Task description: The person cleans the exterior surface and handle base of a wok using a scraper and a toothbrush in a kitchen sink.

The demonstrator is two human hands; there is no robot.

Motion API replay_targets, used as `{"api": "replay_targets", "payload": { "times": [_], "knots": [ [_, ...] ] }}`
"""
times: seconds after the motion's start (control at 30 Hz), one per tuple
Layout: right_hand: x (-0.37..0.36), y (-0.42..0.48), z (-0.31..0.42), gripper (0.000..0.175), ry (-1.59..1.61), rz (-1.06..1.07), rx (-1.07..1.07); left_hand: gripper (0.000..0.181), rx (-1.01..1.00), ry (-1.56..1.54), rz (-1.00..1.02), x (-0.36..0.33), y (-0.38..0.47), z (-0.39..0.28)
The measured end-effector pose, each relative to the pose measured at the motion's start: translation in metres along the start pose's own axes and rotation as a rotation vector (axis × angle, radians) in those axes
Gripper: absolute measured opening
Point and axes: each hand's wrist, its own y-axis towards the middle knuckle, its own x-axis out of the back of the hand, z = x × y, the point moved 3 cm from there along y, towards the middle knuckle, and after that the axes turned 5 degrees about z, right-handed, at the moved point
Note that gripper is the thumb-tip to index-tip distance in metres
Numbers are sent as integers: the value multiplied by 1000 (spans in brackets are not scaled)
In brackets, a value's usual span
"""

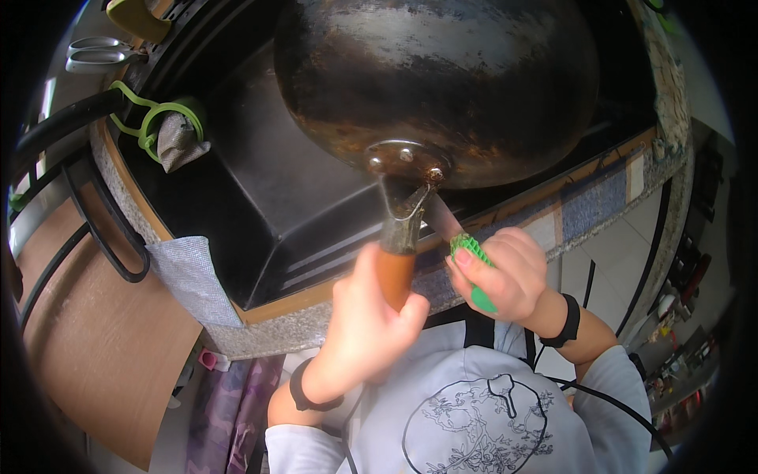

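Note:
My left hand (370, 320) grips the orange-brown handle (395, 275) of a wok (432, 89). The wok is tipped bottom up over a black sink (237, 148), and its outside is dark with rust-brown patches. Rivets hold the metal handle bracket (408, 160) to the wok wall. In my right hand (503, 275) is a green-handled tool with a flat metal blade (443, 216), a knife or scraper. Its tip points at the joint between handle socket and wok; whether it touches is not clear. The inside of the wok is hidden.
A green ring holder (148, 124) with a grey cloth (180, 142) hangs at the sink's left side. Another cloth (195, 275) drapes over the near left corner. Scissors (103, 56) lie at upper left. A striped cloth (592, 195) lines the granite front edge.

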Motion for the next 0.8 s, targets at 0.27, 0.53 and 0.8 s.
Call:
{"api": "replay_targets", "payload": {
  "times": [0.27, 0.53, 0.8],
  "knots": [
    [-4, 1, -4, 33, 45, -48, 2, 40, -9, -23, -3, 2, -1, -8],
    [-11, 4, -1, 33, 85, -89, -30, 39, 19, -90, 44, -1, -5, -16],
    [-8, 0, 1, 39, 48, -91, -44, 37, -8, -98, 36, -2, -6, -16]
  ]
}}
